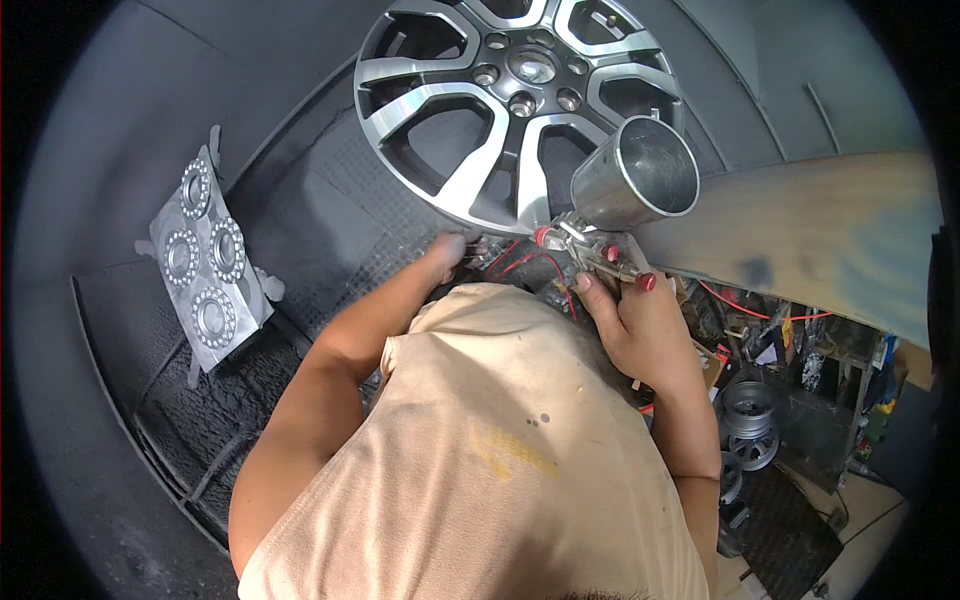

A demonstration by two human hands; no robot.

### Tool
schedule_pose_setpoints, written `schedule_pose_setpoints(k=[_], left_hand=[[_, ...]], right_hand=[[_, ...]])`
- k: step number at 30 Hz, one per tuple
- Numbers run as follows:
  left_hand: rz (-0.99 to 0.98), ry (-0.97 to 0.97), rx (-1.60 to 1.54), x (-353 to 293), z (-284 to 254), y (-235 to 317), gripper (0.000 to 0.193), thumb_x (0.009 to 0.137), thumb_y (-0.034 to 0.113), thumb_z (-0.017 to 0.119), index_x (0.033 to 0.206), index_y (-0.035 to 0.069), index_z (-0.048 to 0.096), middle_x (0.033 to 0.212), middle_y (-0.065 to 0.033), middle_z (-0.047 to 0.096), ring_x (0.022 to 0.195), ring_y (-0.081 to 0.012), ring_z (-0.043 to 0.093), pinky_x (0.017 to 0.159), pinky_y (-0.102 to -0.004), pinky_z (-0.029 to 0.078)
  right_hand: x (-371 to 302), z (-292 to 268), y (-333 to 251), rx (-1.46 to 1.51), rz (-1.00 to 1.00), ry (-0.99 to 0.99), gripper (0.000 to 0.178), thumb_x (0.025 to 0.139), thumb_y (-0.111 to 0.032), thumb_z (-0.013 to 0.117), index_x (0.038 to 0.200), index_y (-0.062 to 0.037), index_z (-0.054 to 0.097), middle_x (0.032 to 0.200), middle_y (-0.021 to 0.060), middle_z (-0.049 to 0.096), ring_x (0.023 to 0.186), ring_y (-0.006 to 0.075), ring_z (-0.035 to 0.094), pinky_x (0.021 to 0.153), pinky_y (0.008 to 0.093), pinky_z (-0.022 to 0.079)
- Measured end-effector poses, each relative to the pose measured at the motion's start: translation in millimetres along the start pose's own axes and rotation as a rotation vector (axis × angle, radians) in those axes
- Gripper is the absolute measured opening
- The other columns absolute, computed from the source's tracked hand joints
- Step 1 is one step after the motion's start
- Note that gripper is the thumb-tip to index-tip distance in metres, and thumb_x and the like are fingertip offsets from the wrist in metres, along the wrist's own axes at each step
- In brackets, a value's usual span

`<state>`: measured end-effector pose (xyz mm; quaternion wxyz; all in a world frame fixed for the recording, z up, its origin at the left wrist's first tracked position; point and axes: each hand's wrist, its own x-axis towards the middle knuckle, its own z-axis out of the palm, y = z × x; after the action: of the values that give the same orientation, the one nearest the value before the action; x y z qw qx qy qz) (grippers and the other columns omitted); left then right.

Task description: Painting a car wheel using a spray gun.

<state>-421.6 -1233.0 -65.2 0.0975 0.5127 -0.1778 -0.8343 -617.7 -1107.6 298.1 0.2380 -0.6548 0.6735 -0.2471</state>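
Apparently the wheel [533, 68] at twelve o'clock already wears silver and grey, though what is left I can't tell; the right hand [638, 328] grips the gun [611, 195] towards one, the left hand [450, 252], near eleven, hides its hold

No lettering, number, label or sign can be read anywhere.

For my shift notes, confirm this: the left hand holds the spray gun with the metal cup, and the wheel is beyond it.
Wrong hand: the head view shows the right hand holding the spray gun with the metal cup; the wheel is beyond it.
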Motion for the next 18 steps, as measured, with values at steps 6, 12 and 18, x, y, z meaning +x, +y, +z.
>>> schedule_pose_setpoints(k=[6, 12, 18], left_hand=[[0.002, -0.042, 0.278, -5.9, 8.9, -11.1, 0.016, 0.095, 0.026, 0.061, 0.097, 0.01, 0.061, 0.086, -0.0003, 0.064, 0.074, -0.0115, 0.062, 0.064, -0.0259, 0.053], [0.017, -0.175, -0.069, 26.9, -42.2, -21.7, 0.01, 0.095, 0.012, 0.056, 0.097, 0.002, 0.06, 0.086, -0.0069, 0.064, 0.078, -0.0163, 0.064, 0.062, -0.0274, 0.053], [0.165, 0.074, -0.096, -15.2, -27.3, 16.6, 0.012, 0.094, 0.012, 0.055, 0.097, 0.001, 0.059, 0.092, -0.0121, 0.065, 0.082, -0.0207, 0.064, 0.064, -0.0312, 0.054]], right_hand=[[13.2, 1.4, 13.1, -0.072, 0.096, 0.173, 0.018, 0.091, -0.009, 0.057, 0.103, 0.0034, 0.057, 0.077, 0.0267, 0.061, 0.073, 0.0476, 0.059, 0.063, 0.0504, 0.046], [27.4, 3.0, 3.7, -0.023, 0.074, 0.236, 0.024, 0.09, -0.006, 0.056, 0.113, -0.0004, 0.051, 0.078, 0.0246, 0.062, 0.074, 0.0461, 0.06, 0.063, 0.0489, 0.047], [16.7, 8.8, -15.0, 0.082, 0.067, 0.05, 0.027, 0.09, -0.011, 0.059, 0.113, 0.0009, 0.05, 0.081, 0.0244, 0.064, 0.077, 0.0449, 0.062, 0.066, 0.0473, 0.05]])
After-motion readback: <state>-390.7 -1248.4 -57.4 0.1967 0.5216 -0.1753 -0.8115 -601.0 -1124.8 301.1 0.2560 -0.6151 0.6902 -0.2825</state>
